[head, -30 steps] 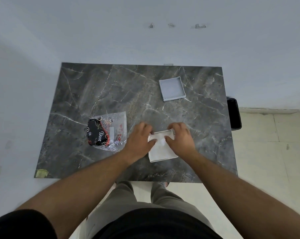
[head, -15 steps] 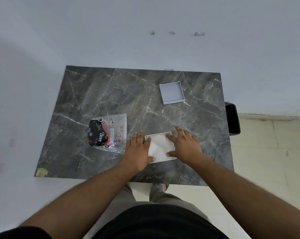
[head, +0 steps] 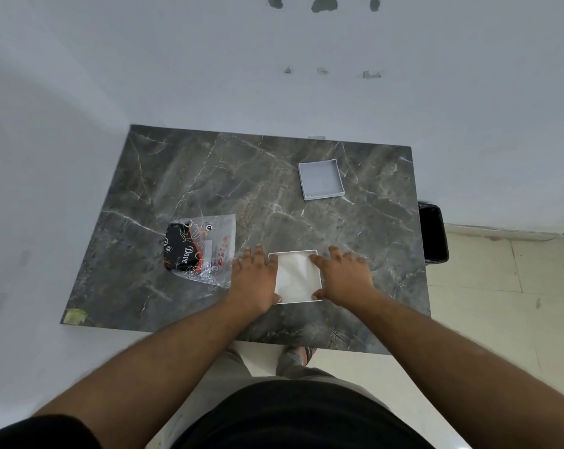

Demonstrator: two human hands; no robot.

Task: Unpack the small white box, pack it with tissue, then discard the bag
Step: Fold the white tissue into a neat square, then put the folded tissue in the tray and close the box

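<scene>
Both hands (head: 254, 280) have flattened beside the box (head: 298, 277).

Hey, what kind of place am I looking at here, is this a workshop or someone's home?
Probably a plain room at home, not a workshop: a dark marble-look table against a bare white wall, a tiled floor and a small black bin beside it.

A dark grey marble-patterned surface (head: 209, 176) with pale veins stands against a white wall (head: 177, 59). A yellowish scrap of tape (head: 75, 316) sits at its near left corner. The wall bears three dark patches (head: 323, 4) high up and three small chipped marks (head: 322, 71) lower down. A black bin (head: 433, 233) stands on the floor just beside the surface's right edge. The floor (head: 501, 286) is pale cream tile with thin joints.
</scene>
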